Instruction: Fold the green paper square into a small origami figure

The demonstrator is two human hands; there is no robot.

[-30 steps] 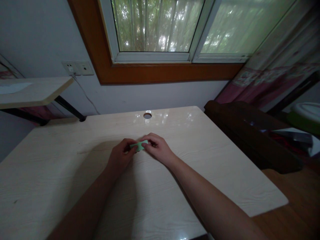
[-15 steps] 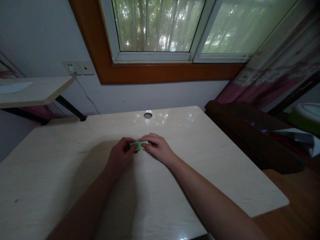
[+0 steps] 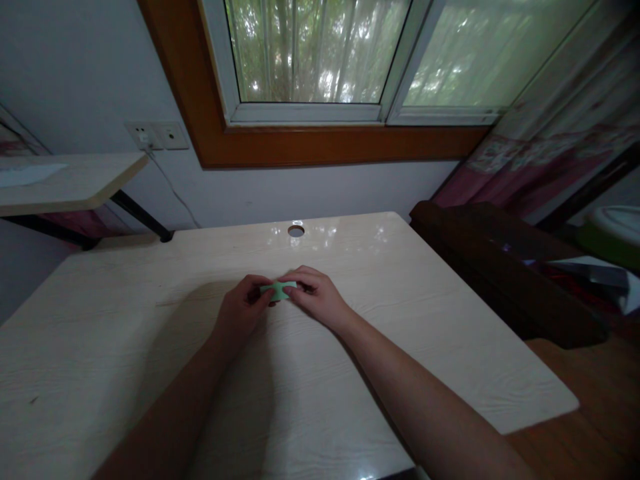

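Observation:
A small piece of light green paper [image 3: 279, 291] is pinched between my two hands, just above or on the pale wood-grain table [image 3: 425, 333]. My left hand [image 3: 247, 301] grips its left end, thumb on the near face. At the right end my right hand [image 3: 316, 293] holds it between thumb and fingers, the thumb pressing the near side. Parts of the paper lie hidden behind both thumbs, and whether it is folded I cannot tell.
A round cable hole [image 3: 296, 231] sits by the table's far edge. At the left stands a raised shelf [image 3: 100, 183] on black legs. Dark wooden furniture [image 3: 480, 267] flanks the table's right side. A dark object's corner [image 3: 405, 474] shows at the bottom edge.

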